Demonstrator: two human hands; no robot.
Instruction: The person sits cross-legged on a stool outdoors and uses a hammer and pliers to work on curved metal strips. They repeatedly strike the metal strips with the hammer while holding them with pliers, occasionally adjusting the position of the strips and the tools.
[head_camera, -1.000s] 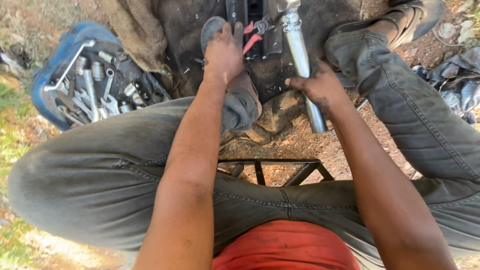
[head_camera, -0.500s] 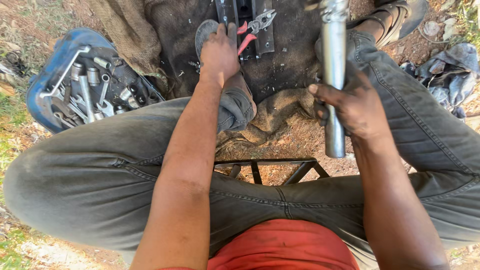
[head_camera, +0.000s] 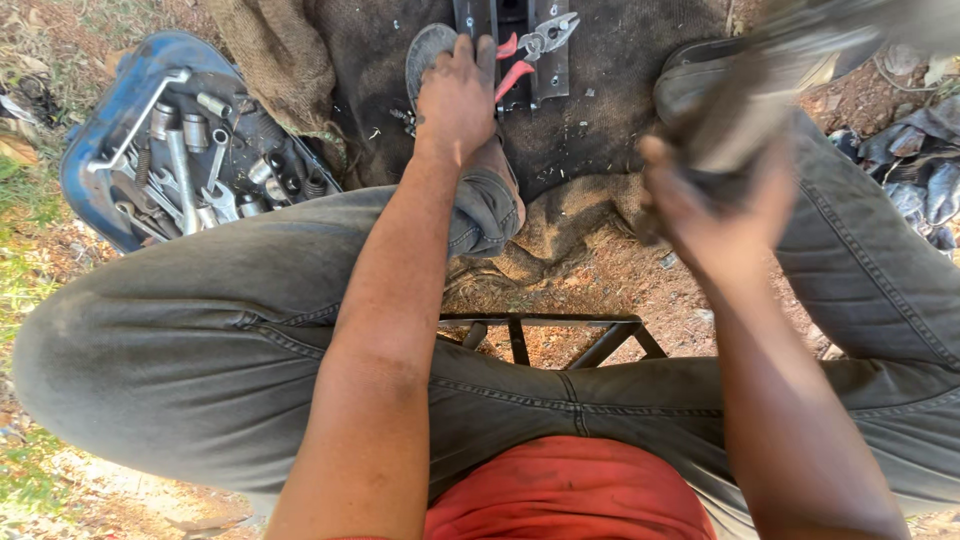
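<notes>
Swinging the long grey metal tube rightward and up, my right hand is gripping it, blurred. Left hand is resting spread beside red-handled pliers; pliers not yet picked up.

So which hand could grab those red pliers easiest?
Probably the left hand: it rests beside the red-handled metal pliers on the dark mat, apparently empty. The right hand is already gripping a blurred grey metal tube, farther away.
</notes>
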